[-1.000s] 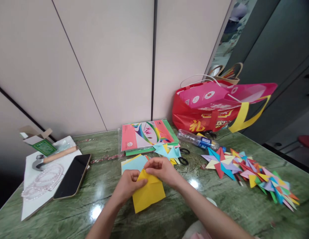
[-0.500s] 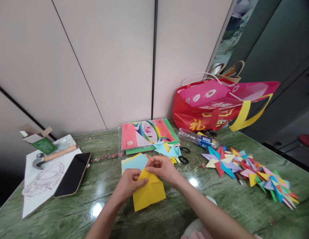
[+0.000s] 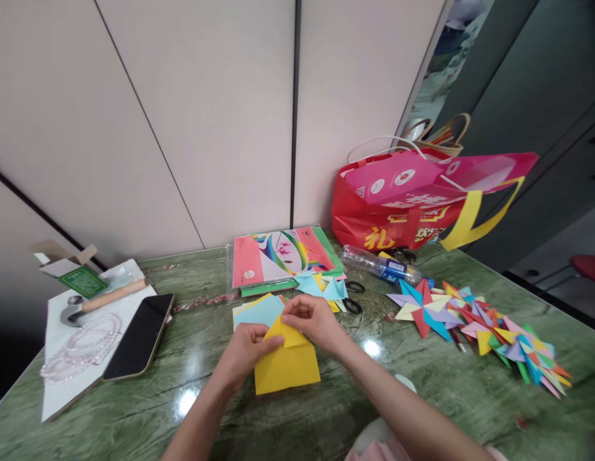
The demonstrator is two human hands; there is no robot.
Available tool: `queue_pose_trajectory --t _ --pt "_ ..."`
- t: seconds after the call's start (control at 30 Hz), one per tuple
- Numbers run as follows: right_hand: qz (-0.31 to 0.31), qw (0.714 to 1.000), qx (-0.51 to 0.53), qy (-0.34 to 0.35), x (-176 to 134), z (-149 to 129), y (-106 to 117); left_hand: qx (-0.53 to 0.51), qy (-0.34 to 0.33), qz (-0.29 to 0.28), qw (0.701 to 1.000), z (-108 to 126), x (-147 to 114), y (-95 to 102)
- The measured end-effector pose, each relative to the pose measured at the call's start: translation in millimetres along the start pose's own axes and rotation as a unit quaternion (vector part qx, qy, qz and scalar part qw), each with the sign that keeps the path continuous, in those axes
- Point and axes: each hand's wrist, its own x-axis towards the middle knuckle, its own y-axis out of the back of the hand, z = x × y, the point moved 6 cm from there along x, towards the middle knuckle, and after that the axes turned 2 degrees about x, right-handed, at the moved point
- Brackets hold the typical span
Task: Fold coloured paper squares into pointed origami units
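Note:
A yellow sheet of origami paper [image 3: 288, 372] is pinched between both hands above the green marbled table [image 3: 192, 422]. Its upper part is folded to a point, with a flap lying across it. My left hand [image 3: 248, 352] grips the left edge, thumb on top. At the peak, my right hand [image 3: 311, 319] is closed on the paper with thumb and fingertips. Just behind the hands lies a stack of coloured paper [image 3: 259, 312], light blue on top. Folded blue and yellow paper pieces [image 3: 324, 288] rest beside black-handled scissors [image 3: 354, 298].
A pack of coloured paper [image 3: 283, 256] lies near the wall. To the right are a red gift bag [image 3: 393, 218], a plastic bottle [image 3: 374, 262] and several paper stars [image 3: 425, 308]. At left sit a phone [image 3: 140, 336], a hammer [image 3: 105, 299], beads [image 3: 81, 349] and an opened box [image 3: 79, 275].
The lower part of the yellow paper has tilted up and lies flatter, and the folded flap near its peak shows more clearly. Both hands keep their grip.

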Motion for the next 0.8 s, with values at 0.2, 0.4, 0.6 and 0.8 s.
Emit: queue_pose_trajectory --t 0.2,0.4,0.6,0.8 --pt "-0.077 0.995 -0.065 0.02 -2.8 -3.9 -6.4 -0.012 -0.015 0.021 1.0 4.1 -0.9 3.4" --pt "-0.1 0.991 -0.085 0.016 -3.3 -3.6 -4.9 -0.039 -0.009 0.019 0.999 7.2 -1.7 4.8" --pt "-0.093 0.994 -0.049 -0.001 -3.9 -1.0 -6.9 -0.034 -0.009 0.006 0.999 4.5 -0.6 6.1" --pt "-0.094 0.994 -0.046 -0.006 -4.5 -1.2 -7.2 -0.027 -0.014 -0.001 1.0 4.8 -0.7 6.2"
